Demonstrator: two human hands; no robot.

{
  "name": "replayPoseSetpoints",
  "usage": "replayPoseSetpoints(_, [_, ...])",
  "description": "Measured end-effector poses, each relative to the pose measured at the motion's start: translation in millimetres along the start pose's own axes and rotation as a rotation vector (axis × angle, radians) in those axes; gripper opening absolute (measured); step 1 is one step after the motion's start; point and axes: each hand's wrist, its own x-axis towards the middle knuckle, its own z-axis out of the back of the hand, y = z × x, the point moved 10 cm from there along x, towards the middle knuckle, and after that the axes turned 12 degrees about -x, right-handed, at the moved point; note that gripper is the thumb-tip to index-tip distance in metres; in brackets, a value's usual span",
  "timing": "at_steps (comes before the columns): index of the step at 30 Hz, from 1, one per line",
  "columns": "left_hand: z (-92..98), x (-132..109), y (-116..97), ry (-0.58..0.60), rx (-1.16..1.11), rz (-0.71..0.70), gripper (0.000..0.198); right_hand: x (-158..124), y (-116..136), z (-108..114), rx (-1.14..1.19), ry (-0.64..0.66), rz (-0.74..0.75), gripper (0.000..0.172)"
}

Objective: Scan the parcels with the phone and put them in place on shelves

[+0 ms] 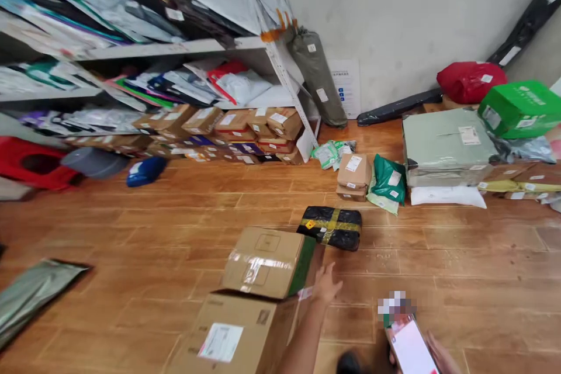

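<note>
My left hand (325, 286) reaches forward with its fingers apart. It is beside the right side of a taped cardboard box (263, 263) with a dark green edge; whether it touches the box I cannot tell. A larger cardboard box (232, 333) with a white label stands nearer to me, under my left forearm's side. Just beyond my fingertips lies a black wrapped parcel (332, 227) bound with yellow tape. At the bottom right, my right hand (440, 353) is closed around a smartphone (412, 347) with a bright screen. A pixelated patch covers the area at the phone's top.
Metal shelves (175, 49) full of bagged parcels run along the left wall. Small boxes (355, 169), a green bag (389, 178) and a large pale carton (447, 140) stand on the wooden floor (438, 263) by the wall. A grey-green bag (39, 298) lies at left.
</note>
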Motion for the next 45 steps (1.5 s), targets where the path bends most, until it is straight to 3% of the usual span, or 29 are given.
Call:
replayPoseSetpoints(2, [-33.1, 50.1, -0.7, 0.057, 0.140, -0.045, 0.090, 46.2, 14.9, 42.2, -0.003, -0.015, -0.074, 0.071])
replayPoseSetpoints(5, [-80.0, 129.2, 15.2, 0.120, 0.423, -0.119, 0.101, 111.1, 36.1, 128.7, -0.063, -0.135, -0.086, 0.062])
replayPoseSetpoints(8, [-108.9, 210.0, 43.9, 0.070, 0.593, -0.216, 0.109, 174.5, 43.0, 221.1, -0.116, -0.257, -0.092, 0.059])
replayPoseSetpoints(10, [-119.4, 253.6, 61.8, -0.020, 0.630, -0.343, 0.102, 217.4, 41.3, 276.2, -0.136, -0.323, -0.091, 0.059])
replayPoseSetpoints(14, [-123.0, 299.0, 80.3, -0.285, 0.558, -0.642, 0.074, 302.2, 32.1, 357.8, -0.156, -0.332, -0.078, 0.057])
replayPoseSetpoints(16, [-120.2, 308.6, 69.5, -0.395, 0.504, -0.774, 0.077, 339.7, 31.8, 389.3, -0.164, -0.323, -0.072, 0.051])
replayPoseSetpoints(18, [-114.7, 318.6, 41.4, -0.457, 0.458, -0.864, 0.083, 373.5, 42.8, 412.1, -0.183, -0.318, -0.023, 0.044])
replayPoseSetpoints(21, [-99.9, 341.1, -16.5, -0.446, 0.429, -0.870, 0.078, 416.0, 72.0, 421.0, -0.206, -0.292, 0.076, 0.037])
replayPoseSetpoints(24, [-66.7, 362.0, -52.7, -0.495, 0.327, -0.707, 0.049, 441.5, 94.3, 414.4, -0.191, -0.339, 0.141, 0.031])
replayPoseSetpoints(27, [-48.8, 372.5, -52.2, -0.514, 0.320, -0.539, 0.054, 449.9, 100.3, 409.3, -0.143, -0.405, 0.220, 0.025])
replayPoseSetpoints(31, [-63.8, 368.8, -46.8, -0.359, 0.414, -0.582, 0.071, 453.2, 96.6, 413.2, -0.112, -0.412, 0.274, 0.022])
replayPoseSetpoints(33, [-47.8, 361.9, -48.3, -0.436, 0.415, -0.591, 0.068, 458.0, 103.1, 417.7, -0.137, -0.425, 0.271, 0.021])
replayPoseSetpoints(34, [-29.7, 360.3, -45.7, -0.522, 0.398, -0.544, 0.066, 462.2, 109.2, 418.9, -0.155, -0.432, 0.266, 0.021])
replayPoseSetpoints(36, [20.1, 360.2, -21.9, -0.735, 0.284, -0.300, 0.065, 473.2, 124.5, 417.0, -0.186, -0.434, 0.261, 0.023])
replayPoseSetpoints(38, [60.4, 359.0, 24.5, -0.886, 0.097, 0.036, 0.073, 483.8, 137.9, 411.1, -0.211, -0.428, 0.263, 0.025])
replayPoseSetpoints(39, [70.2, 359.2, 46.3, -0.910, 0.023, 0.157, 0.076, 487.3, 142.1, 407.7, -0.225, -0.429, 0.265, 0.026])
replayPoseSetpoints(42, [75.7, 366.5, 86.6, -0.883, -0.037, 0.276, 0.078, 488.4, 141.9, 399.0, -0.276, -0.440, 0.269, 0.029])
replayPoseSetpoints(45, [68.4, 374.7, 102.7, -0.810, -0.007, 0.299, 0.085, 480.7, 133.2, 395.8, -0.354, -0.467, 0.268, 0.031])
